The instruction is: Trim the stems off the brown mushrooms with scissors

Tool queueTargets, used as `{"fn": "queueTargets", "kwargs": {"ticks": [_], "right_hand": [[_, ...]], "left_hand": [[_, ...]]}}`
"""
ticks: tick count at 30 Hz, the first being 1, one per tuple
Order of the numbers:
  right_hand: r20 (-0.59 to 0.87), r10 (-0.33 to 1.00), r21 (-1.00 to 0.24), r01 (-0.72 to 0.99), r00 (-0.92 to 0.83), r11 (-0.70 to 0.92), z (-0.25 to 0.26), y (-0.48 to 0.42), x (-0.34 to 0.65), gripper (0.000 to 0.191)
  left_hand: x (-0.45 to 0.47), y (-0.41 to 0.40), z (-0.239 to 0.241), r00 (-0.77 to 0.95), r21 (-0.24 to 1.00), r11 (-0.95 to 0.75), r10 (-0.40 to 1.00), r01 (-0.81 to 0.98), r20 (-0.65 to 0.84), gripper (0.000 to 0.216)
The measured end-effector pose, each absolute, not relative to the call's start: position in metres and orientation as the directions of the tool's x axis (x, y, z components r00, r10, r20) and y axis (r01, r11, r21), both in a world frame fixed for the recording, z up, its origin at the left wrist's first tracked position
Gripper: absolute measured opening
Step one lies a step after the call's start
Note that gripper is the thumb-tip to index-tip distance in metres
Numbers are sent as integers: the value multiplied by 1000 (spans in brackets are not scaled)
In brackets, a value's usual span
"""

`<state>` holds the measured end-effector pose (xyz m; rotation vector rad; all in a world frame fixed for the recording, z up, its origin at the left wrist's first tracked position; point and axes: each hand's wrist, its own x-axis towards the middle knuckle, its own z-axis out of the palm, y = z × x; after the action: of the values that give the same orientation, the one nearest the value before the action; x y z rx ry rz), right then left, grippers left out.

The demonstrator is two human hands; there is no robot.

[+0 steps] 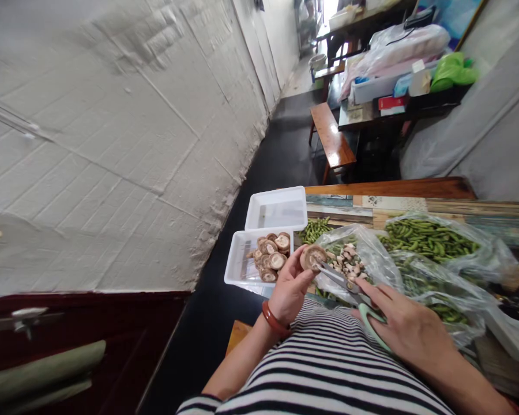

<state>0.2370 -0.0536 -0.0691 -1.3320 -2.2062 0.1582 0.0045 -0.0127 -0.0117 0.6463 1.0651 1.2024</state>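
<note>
My left hand [290, 283] pinches a brown mushroom [312, 257], gills toward me, above the table edge. My right hand [409, 323] grips scissors [343, 283] with pale green handles; the blades point at the mushroom's stem side. Just behind the mushroom lies a clear plastic bag [374, 253] with cut mushroom stems [348, 260] on it. To the left a white plastic tray [239, 266] holds several trimmed mushroom caps [271, 257]. A red bangle [275, 320] sits on my left wrist.
A second white tray [277, 208] stands behind the first. Clear bags of green pods [430, 237] cover the patterned table [415, 204] to the right; loose pods [315, 229] lie near the trays. A white brick wall runs on the left; a wooden bench [332, 138] and cluttered tables stand farther back.
</note>
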Motion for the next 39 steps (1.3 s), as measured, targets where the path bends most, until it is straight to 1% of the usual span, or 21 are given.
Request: {"fn": "queueTargets", "kwargs": {"ticks": [5,8,12,17,27,31,34,39], "right_hand": [[336,856,-365,784,-393,503,-71,-53,241,51],[321,859,-373,780,-399,502,-71,-52,243,51],[328,854,-391,765,-405,512,-67,-48,241,52],[376,834,-411,734,-403,541,-63,-41,237,51],[381,833,-452,706,-400,546,-73,-38,237,37],[390,830,-497,667,-399,555,-82,-40,238,33],[403,829,-520,649,-387,556,-85,-42,238,34],[379,855,-508,693,-354,512,-80,-46,233,44]], "left_hand": [[6,-15,-9,11,884,267,959,-384,-285,54],[6,-15,-8,13,891,259,961,-374,-274,54],[5,-15,-10,-9,912,233,968,-338,-251,55],[7,-16,-12,-22,930,215,973,-297,-232,53],[8,-14,-11,-38,914,226,967,-337,-253,54],[9,-13,-8,-20,892,245,962,-379,-273,54],[10,-13,-6,6,874,271,956,-404,-294,54],[12,-13,-7,-12,880,265,956,-395,-293,56]]}}
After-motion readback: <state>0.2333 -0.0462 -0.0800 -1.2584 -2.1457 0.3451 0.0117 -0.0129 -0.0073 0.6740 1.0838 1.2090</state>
